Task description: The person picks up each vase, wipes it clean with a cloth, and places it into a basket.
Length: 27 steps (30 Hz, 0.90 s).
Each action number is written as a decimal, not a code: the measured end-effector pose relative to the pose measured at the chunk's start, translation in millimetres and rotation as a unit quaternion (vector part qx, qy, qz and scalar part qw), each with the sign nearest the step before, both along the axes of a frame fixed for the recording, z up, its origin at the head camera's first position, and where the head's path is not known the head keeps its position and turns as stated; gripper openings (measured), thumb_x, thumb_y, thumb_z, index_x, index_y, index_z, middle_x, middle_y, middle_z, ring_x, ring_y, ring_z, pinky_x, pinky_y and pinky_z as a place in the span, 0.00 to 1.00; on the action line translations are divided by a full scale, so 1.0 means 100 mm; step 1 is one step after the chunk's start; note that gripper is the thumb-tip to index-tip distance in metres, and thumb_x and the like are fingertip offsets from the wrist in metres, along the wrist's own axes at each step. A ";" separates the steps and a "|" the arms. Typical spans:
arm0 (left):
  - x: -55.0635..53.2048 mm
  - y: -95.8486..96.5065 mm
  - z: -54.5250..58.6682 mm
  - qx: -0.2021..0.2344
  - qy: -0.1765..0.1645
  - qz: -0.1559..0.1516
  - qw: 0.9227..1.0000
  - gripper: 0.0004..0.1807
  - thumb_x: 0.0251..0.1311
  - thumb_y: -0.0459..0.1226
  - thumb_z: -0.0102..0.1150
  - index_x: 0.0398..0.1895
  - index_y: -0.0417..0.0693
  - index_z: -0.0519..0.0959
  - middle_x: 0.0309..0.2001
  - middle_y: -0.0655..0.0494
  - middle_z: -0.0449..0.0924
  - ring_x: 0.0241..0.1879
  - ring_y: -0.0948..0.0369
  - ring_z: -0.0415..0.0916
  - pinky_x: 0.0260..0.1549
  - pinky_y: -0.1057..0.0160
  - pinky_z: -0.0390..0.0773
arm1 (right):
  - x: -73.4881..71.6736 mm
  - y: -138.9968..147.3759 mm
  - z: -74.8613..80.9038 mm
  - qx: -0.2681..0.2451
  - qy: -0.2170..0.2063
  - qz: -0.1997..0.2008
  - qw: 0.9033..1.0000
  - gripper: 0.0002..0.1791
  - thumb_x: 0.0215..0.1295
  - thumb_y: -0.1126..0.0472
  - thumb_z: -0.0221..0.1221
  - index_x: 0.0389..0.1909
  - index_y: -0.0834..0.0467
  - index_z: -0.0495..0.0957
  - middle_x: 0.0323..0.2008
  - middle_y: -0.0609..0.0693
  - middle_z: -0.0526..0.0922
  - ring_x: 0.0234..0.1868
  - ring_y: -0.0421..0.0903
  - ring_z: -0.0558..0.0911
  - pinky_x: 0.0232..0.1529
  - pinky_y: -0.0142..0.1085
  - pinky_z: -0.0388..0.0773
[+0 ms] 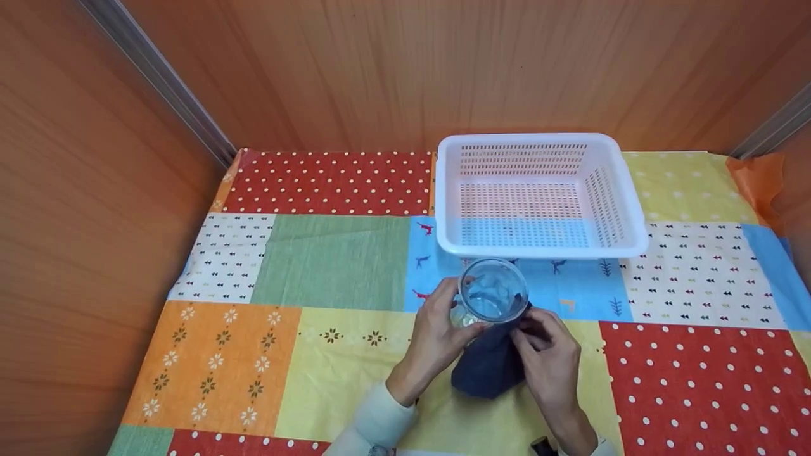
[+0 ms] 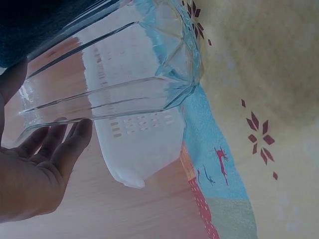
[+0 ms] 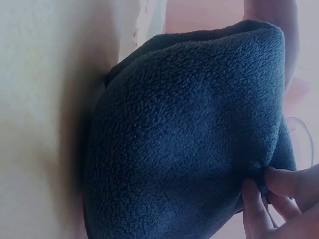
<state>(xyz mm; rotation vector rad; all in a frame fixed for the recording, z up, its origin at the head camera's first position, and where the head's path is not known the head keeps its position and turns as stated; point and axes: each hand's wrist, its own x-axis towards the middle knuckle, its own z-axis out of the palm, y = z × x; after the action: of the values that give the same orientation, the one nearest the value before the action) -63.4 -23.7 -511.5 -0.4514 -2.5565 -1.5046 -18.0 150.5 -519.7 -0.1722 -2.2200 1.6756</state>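
A clear glass jar [image 1: 493,291] with a wide round mouth is held by my left hand [image 1: 437,329], fingers and thumb around its upper part. In the left wrist view the faceted glass wall [image 2: 124,94] shows, with fingertips along its side near the rim. A dark blue-grey terry cloth [image 1: 488,364] hangs against the near right side of the jar. My right hand [image 1: 548,348] pinches this cloth close to the rim. The right wrist view shows the thumb and fingers gathering a fold of the fuzzy cloth [image 3: 189,119], which hides most of the jar there.
Just behind the jar stands a white plastic basket [image 1: 447,244] with slotted walls and nothing in it. A patchwork-print tablecloth [image 1: 342,259] covers the table. Wooden panels [image 1: 380,76] rise at the back and left. A small dark object [image 1: 543,446] is beside the right wrist.
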 end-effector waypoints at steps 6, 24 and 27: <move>0.00 0.00 0.00 -0.005 0.003 -0.001 1.000 0.38 0.49 0.33 0.84 0.65 0.42 0.78 0.58 0.47 0.82 0.58 0.54 0.81 0.53 0.52 0.86 | -0.02 0.06 -0.07 -0.007 -0.049 0.013 0.999 0.16 0.59 0.79 0.69 0.49 0.69 0.84 0.45 0.61 0.87 0.41 0.33 0.84 0.43 0.22 0.83; 0.00 -0.01 0.00 0.003 -0.003 0.000 1.000 0.38 0.48 0.35 0.86 0.64 0.44 0.78 0.57 0.51 0.82 0.57 0.56 0.81 0.52 0.53 0.87 | -0.02 0.15 -0.26 -0.001 -0.098 0.046 0.994 0.16 0.57 0.77 0.72 0.46 0.69 0.82 0.38 0.60 0.88 0.37 0.36 0.86 0.40 0.22 0.83; 0.00 -0.01 0.00 0.008 -0.001 -0.002 1.000 0.37 0.48 0.36 0.85 0.63 0.44 0.78 0.57 0.51 0.82 0.57 0.56 0.81 0.52 0.52 0.87 | -0.02 0.14 -0.25 0.004 -0.100 0.043 0.994 0.15 0.58 0.76 0.71 0.46 0.69 0.82 0.39 0.60 0.88 0.37 0.36 0.86 0.41 0.22 0.82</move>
<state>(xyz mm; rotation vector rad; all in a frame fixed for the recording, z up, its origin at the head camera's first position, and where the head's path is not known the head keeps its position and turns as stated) -63.1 -25.0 -511.7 -0.4553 -2.5452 -1.5254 -19.9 164.6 -544.5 -0.2558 -2.4097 1.7640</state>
